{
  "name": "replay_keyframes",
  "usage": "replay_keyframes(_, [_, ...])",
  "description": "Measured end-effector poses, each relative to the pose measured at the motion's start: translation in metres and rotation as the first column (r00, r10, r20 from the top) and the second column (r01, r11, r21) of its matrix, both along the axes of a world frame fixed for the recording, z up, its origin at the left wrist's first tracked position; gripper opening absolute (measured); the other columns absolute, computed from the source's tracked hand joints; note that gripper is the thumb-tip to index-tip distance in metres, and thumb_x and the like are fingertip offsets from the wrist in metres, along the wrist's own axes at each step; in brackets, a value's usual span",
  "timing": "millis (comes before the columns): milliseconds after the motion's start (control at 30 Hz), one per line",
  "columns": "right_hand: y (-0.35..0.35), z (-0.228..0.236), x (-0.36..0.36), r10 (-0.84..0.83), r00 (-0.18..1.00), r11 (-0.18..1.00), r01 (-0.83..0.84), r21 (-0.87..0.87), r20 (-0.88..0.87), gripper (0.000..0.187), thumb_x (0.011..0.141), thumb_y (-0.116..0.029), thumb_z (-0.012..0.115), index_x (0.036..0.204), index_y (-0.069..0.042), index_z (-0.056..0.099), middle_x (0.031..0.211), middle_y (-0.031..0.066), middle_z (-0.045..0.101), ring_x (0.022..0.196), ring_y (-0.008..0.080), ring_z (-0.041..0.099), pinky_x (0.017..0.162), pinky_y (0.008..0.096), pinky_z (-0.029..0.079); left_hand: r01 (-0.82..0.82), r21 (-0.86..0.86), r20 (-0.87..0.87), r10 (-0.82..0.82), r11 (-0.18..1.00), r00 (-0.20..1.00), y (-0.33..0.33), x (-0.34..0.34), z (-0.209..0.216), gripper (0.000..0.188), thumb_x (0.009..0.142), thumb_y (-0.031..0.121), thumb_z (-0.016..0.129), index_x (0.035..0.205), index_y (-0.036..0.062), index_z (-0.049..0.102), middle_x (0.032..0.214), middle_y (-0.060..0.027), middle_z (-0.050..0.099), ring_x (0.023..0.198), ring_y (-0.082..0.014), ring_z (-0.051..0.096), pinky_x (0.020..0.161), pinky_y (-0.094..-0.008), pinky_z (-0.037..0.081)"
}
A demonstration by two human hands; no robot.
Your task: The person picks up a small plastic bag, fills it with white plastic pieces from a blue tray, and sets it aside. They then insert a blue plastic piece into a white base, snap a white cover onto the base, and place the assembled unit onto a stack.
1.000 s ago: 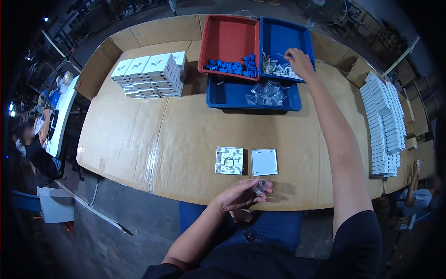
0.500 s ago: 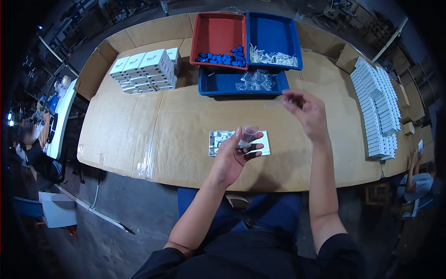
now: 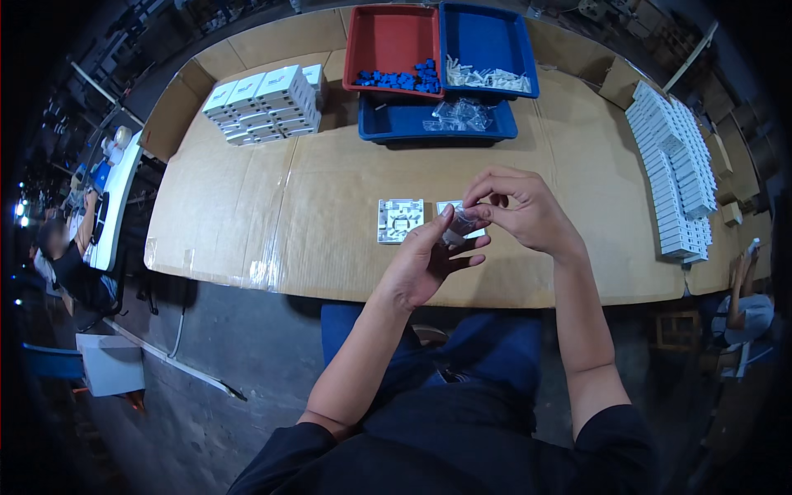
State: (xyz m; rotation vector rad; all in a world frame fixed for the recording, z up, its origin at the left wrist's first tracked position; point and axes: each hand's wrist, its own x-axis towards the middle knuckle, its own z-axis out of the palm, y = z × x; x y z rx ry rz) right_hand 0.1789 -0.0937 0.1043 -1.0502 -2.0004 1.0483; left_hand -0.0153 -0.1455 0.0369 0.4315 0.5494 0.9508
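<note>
Two bare forearms are seen to extend from dark short sleeves over the near edge of a cardboard-covered table (image 3: 330, 206). By the left hand (image 3: 431, 254), palm turned inward and fingers partly curled, a small clear plastic bag (image 3: 456, 234) is held between thumb and fingers. By the right hand (image 3: 525, 213), the bag's upper end is met with thumb and forefinger drawn together; whether the film or some small part is gripped between these tips cannot be told. The bag is thus situated between the two hands, above the table, and a white square panel (image 3: 478, 233) is partly covered by it and by the fingers. Just left of the panel, a white square base (image 3: 401, 221) with a moulded interior is laid flat.

Toward the right edge, a long stack of white cases (image 3: 670, 169) is arranged in rows. Farther off, more clear bags (image 3: 464, 115) are contained in a low blue tray (image 3: 388, 125); to its left, white boxes (image 3: 268, 103) are piled in layers. Behind the low tray, blue pieces (image 3: 400, 81) are heaped in a red tray (image 3: 392, 41), and slender white pieces (image 3: 491, 79) are gathered in an adjoining blue tray (image 3: 487, 37).
</note>
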Motion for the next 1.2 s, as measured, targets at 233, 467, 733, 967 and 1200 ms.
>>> replay_keyframes(233, [0.014,-0.002,-0.006,0.204,0.979,0.966,-0.201,-0.162,0.007,0.008,0.088,-0.003,0.076,0.095,0.001,0.076,0.114,0.0098,0.071,0.097,0.0171,0.067,0.083,0.0309,0.054,-0.015,0.035,-0.056,0.017,0.999,0.998,0.000,-0.007,-0.010,0.043,0.109,0.044,0.051,0.132,0.0082,0.059,0.124,-0.0117,0.069,0.113,-0.0306,0.070,0.092,-0.0443,0.059])
replay_keyframes(467, [0.009,-0.005,-0.004,0.256,0.966,0.916,-0.228,-0.329,0.044,0.010,0.090,-0.005,0.077,0.098,0.001,0.077,0.114,0.0104,0.073,0.100,0.0166,0.068,0.086,0.0310,0.055,-0.047,0.036,-0.052,0.049,0.998,0.997,0.000,-0.007,-0.020,0.048,0.111,0.041,0.047,0.135,0.0009,0.058,0.124,-0.0146,0.069,0.109,-0.0297,0.072,0.091,-0.0404,0.060])
replay_keyframes(733, [0.008,-0.022,0.002,0.079,0.995,0.968,-0.089,-0.236,-0.052,0.007,0.092,-0.003,0.076,0.099,-0.001,0.076,0.093,0.0049,0.075,0.088,0.0117,0.068,0.085,0.0292,0.056,-0.075,0.468,-0.414,0.293,0.881,0.862,-0.002,0.000,-0.041,0.037,0.110,0.026,0.055,0.116,-0.0059,0.073,0.098,-0.0074,0.076,0.092,-0.0130,0.070,0.086,-0.0293,0.055])
replay_keyframes(967, [-0.013,-0.047,-0.015,-0.116,0.923,0.973,0.032,-0.228,-0.367,0.032,0.093,0.002,0.074,0.123,0.002,0.064,0.105,0.0059,0.068,0.100,0.0109,0.066,0.089,0.0267,0.056,-0.142,0.524,-0.598,0.481,0.840,0.641,-0.007,0.006,-0.021,0.026,0.105,0.020,0.064,0.114,-0.0033,0.071,0.100,-0.0053,0.074,0.095,-0.0131,0.069,0.087,-0.0282,0.054])
replay_keyframes(1200, [-0.024,-0.051,-0.023,-0.196,0.869,0.951,0.055,-0.306,-0.454,0.032,0.093,0.003,0.073,0.124,0.003,0.063,0.103,0.0065,0.070,0.095,0.0121,0.067,0.089,0.0276,0.056,-0.343,0.537,-0.375,0.582,0.771,0.722,-0.006,0.005,-0.024,0.017,0.102,0.012,0.069,0.114,-0.0006,0.069,0.105,-0.0045,0.072,0.101,-0.0099,0.065,0.092,-0.0260,0.052])
